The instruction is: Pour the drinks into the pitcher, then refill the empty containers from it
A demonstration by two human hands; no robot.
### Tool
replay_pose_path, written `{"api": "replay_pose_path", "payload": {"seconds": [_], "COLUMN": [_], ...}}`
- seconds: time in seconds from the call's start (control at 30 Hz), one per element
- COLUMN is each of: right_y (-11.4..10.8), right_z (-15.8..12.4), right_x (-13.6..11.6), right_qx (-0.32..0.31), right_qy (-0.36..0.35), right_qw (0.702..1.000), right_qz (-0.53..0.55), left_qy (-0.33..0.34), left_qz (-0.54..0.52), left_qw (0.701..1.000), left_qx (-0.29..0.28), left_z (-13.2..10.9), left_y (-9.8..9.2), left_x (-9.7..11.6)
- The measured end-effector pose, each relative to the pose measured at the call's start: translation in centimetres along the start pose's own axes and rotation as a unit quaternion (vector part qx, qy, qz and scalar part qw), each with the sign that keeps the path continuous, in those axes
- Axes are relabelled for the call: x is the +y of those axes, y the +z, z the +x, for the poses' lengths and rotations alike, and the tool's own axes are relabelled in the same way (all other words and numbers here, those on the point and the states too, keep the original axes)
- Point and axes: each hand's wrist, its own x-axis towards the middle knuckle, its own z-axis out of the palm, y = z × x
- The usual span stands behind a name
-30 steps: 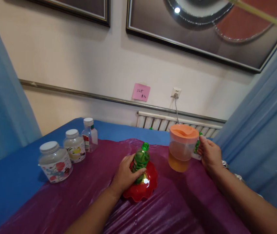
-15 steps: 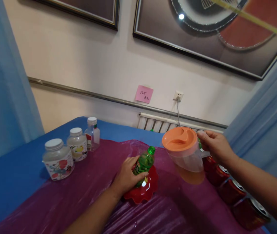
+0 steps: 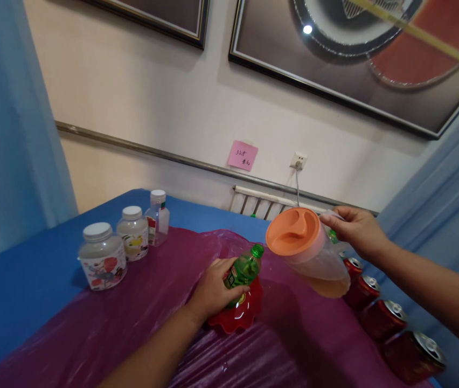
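My left hand (image 3: 218, 288) is wrapped round a green plastic bottle (image 3: 245, 268), uncapped at its neck, which tilts a little to the right. Under the bottle lies a red dish (image 3: 233, 322) with a wavy rim. On the right, my right hand (image 3: 354, 229) grips the handle of a clear pitcher (image 3: 314, 261) with an orange lid (image 3: 294, 231). Brownish liquid (image 3: 332, 286) fills the pitcher's lower part. The pitcher is held above the table, tipped to the left, its lid side towards the bottle but apart from it. No stream of liquid shows.
Two white-lidded jars (image 3: 103, 264) (image 3: 133, 237) and a clear bottle (image 3: 158, 221) stand at the left. Several red cans (image 3: 383, 320) line the right edge. A purple plastic sheet (image 3: 132, 328) covers part of the blue table (image 3: 31, 269). A radiator (image 3: 254, 203) is behind.
My right hand has tipped the pitcher further left, so its lid faces more sideways and the liquid has shifted. My left hand still holds the green bottle. The view has shifted slightly.
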Motion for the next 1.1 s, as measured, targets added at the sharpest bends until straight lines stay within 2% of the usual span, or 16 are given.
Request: {"api": "replay_pose_path", "payload": {"seconds": [0.57,0.8,1.1], "right_y": [-0.3,-0.2,-0.1], "right_z": [0.4,0.7,0.7], "right_x": [-0.8,-0.6,-1.1], "right_qx": [-0.015,-0.019,-0.032], "right_qy": [-0.026,-0.011,-0.005], "right_qw": [0.998,0.998,0.996], "right_qz": [-0.059,-0.063,-0.086], "left_qy": [0.003,-0.010,0.001], "left_qz": [-0.002,0.000,0.008], "left_qw": [1.000,1.000,1.000], "left_qx": [-0.003,-0.019,-0.014], "left_z": [-0.2,-0.2,-0.3], "left_y": [-0.3,-0.4,-0.4], "left_x": [0.8,1.0,1.1]}}
